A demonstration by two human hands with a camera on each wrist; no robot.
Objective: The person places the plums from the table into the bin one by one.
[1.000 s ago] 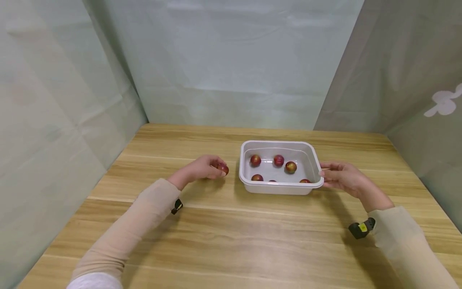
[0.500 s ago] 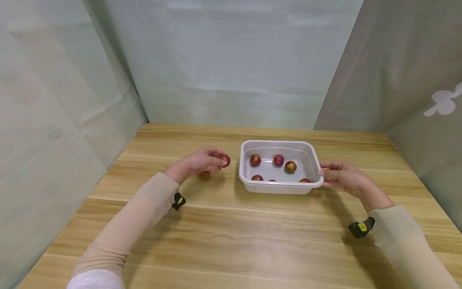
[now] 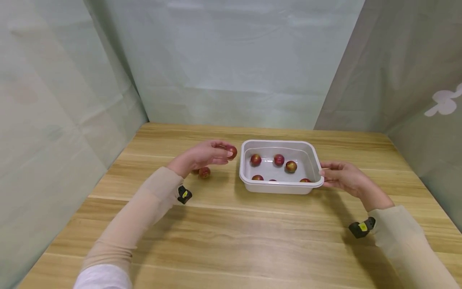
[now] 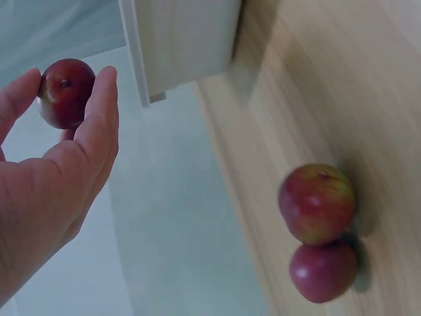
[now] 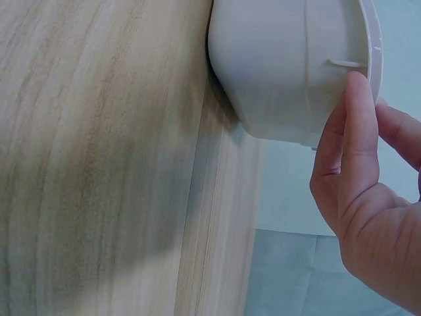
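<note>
From the head camera, the left hand (image 3: 202, 155) pinches a red plum (image 3: 232, 152) between thumb and fingertips, held above the table (image 3: 231, 237) just at nine o'clock of the white tub (image 3: 281, 185), not yet over its rim. Six plums show in the tub, among them one at the far middle (image 3: 278, 159). One loose plum (image 3: 204, 172) lies plainly on the wood at six o'clock of the left hand, with a sliver of another beside it. The right hand (image 3: 343, 178) grips the tub's rim at three o'clock, thumb on top.

So, as a judgement, most of the fruit is in; the held plum and two on the table remain.

The left wrist camera settles what the head view half hides: two plums (image 4: 317, 203) (image 4: 323, 271) lie touching on the table, and the held plum (image 4: 65, 93) sits between thumb and fingers (image 4: 100, 105), with the tub's corner (image 4: 177, 46) close by.

The right wrist camera shows the thumb (image 5: 360, 131) pressed on the tub's outer wall (image 5: 289, 72) under the rim; the tub's contents stay out of sight there.
</note>
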